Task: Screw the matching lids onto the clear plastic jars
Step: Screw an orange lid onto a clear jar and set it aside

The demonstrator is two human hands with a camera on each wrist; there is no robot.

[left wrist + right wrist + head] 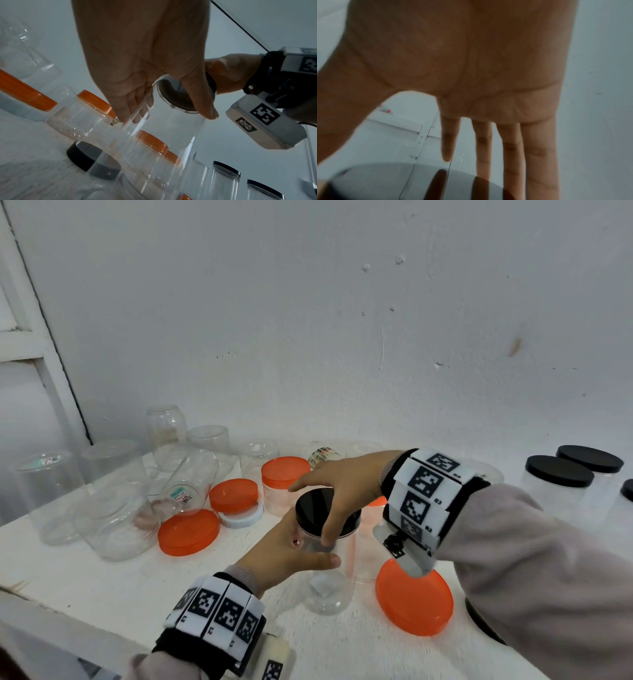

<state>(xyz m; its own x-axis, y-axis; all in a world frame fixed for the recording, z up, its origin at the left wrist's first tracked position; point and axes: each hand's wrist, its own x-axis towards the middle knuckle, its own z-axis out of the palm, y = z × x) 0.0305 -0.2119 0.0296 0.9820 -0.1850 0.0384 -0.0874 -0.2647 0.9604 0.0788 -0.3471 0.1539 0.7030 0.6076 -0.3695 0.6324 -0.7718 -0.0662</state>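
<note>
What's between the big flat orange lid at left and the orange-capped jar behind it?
Head view: a smaller orange lid stacked on a white lid, between the flat orange lid and the orange-capped jar.

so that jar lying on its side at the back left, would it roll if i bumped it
Probably. The tipped jar has a round clear wall and leans against other clear jars, so a nudge sideways could send it rolling. It looks empty and thin-walled, so likely light and easy to shift. The orange lid lying just in front of its mouth might stop it rolling forward.
</note>
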